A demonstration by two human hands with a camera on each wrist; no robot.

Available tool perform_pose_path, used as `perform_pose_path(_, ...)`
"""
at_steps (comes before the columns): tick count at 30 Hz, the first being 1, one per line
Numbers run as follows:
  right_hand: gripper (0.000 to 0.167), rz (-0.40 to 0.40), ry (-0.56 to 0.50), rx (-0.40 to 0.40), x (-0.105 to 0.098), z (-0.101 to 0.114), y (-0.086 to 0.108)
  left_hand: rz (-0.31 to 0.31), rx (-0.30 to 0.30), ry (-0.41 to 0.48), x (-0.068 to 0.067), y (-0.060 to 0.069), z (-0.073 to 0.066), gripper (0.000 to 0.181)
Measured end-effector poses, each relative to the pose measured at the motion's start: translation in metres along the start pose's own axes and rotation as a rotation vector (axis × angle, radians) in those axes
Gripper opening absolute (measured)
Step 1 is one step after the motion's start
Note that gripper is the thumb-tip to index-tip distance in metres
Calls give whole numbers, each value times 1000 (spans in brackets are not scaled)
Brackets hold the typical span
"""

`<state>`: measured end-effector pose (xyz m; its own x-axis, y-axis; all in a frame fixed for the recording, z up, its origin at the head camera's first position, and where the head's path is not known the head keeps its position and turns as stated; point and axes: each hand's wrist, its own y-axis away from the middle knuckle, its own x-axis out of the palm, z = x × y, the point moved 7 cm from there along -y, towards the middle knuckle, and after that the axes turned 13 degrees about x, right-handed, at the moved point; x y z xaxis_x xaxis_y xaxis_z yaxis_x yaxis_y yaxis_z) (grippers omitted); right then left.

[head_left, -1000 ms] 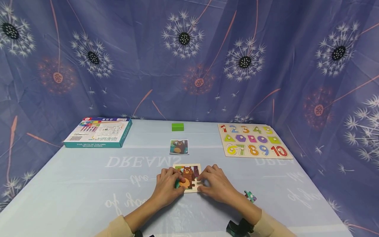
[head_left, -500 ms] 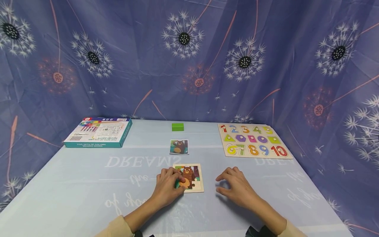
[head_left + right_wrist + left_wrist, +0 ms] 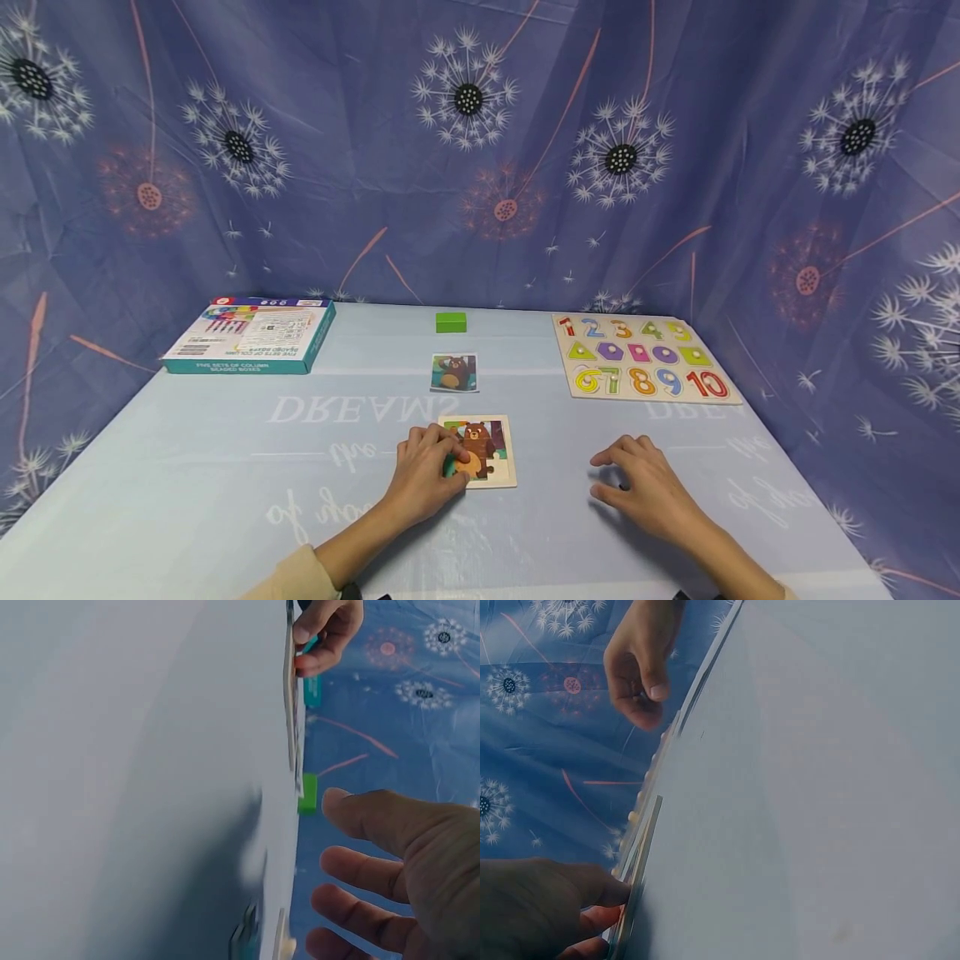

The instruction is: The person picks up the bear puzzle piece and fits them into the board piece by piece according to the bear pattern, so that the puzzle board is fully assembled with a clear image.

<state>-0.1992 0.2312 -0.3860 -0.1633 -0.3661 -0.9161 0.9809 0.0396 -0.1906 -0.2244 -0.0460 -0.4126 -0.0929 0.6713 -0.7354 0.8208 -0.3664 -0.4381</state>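
Observation:
A small wooden bear puzzle (image 3: pixel 477 442) lies flat on the table, with pale bare wood showing at its lower right. My left hand (image 3: pixel 423 468) holds the puzzle's left side, fingers over the top and thumb near the front edge, hiding that part. In the left wrist view the puzzle (image 3: pixel 640 862) is seen edge-on by the fingers. Off to the right, my right hand (image 3: pixel 647 492) hovers with thumb and fingers apart, holding nothing. A loose puzzle piece (image 3: pixel 244 939) lies below it in the right wrist view; in the head view this hand mostly hides it.
A bear picture card (image 3: pixel 453 372) lies beyond the puzzle, and a green block (image 3: pixel 451 322) behind that. A flat box (image 3: pixel 247 337) sits at the back left. The number board (image 3: pixel 645 358) is at the back right. A patterned curtain (image 3: pixel 360 150) hangs behind.
My right hand has left the puzzle's right edge and moved right, to over the loose piece. The left hand and the puzzle have stayed in place.

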Motion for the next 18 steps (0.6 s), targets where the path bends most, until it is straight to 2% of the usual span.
perform_pose_path(5,29,6,19,36,0,-12,4,1,3,-3,1,1,0,11)
perform_pose_path(12,34,-26,42,34,-3,-25,12,3,-5,5,1,1,1,11)
perform_pose_path(18,35,-16,53,67,-6,-35,15,-1,-8,7,1,1,1,11)
